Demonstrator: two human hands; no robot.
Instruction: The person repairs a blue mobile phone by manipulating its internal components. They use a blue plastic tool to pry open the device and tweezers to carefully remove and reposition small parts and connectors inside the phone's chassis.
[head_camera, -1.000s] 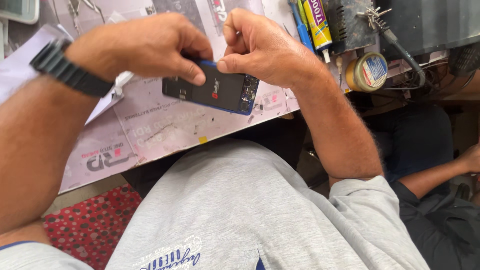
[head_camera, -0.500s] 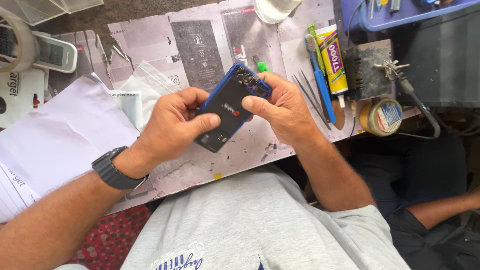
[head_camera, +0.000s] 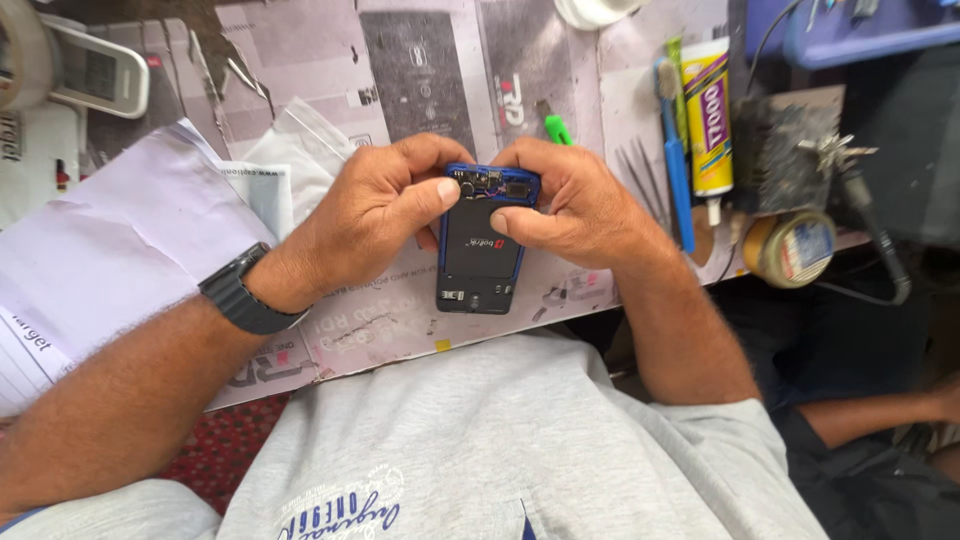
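I hold a small blue phone (head_camera: 481, 262) with its back cover off, black battery and circuit board showing. It stands lengthwise above the paper-covered bench (head_camera: 400, 320), top end away from me. My left hand (head_camera: 375, 215) grips its upper left corner, thumb on the top edge near the board. My right hand (head_camera: 565, 205) grips the upper right corner, thumb pressed on the battery. A black watch (head_camera: 245, 295) is on my left wrist.
White paper sheets (head_camera: 110, 250) and a clear plastic bag lie left. A yellow glue tube (head_camera: 708, 110), blue tool (head_camera: 675, 160), tweezers (head_camera: 637, 175), a green-handled tool (head_camera: 556, 128) and a tape roll (head_camera: 790, 250) sit right. Another person's arm (head_camera: 880, 410) is at lower right.
The phone has turned from lying crosswise to tilted, then to lengthwise with its open back up. Both hands shifted to its top corners. The view moved down over the bench.
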